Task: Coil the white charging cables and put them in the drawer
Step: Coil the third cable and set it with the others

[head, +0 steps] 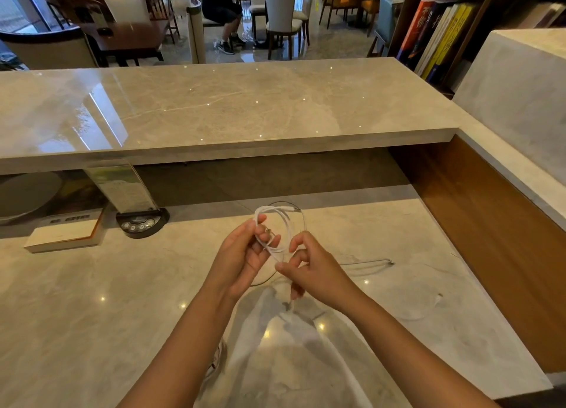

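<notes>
White charging cable (283, 224) held up over the marble bench (92, 315), looped into a rough coil between both hands. Left hand (245, 254) grips the coil at its left side, fingers curled round the bundled strands, thumb on top. Right hand (309, 269) pinches the strand at the coil's lower end between thumb and forefinger, other fingers curled; loose tail hangs down below that hand, end blurred. Coil top rises above both hands, plug end at upper right of the loop.

Second white cable (367, 263) lies flat on the bench just right of the right hand, plug tip pointing right. Another pale cable (422, 314) lies further right and nearer, hard to see against the marble. Thin dark wire (266, 280) curves on the bench under the hands.

Left rear of bench: white book (66, 234) lying flat, dark round-based device with buttons (142, 222) just right of it, clear acrylic sign (122, 187) standing on that base. Raised marble counter (214, 107) runs across behind. Books on shelf (435, 37) far right. Seated person (222, 9) in the background by the chairs.
</notes>
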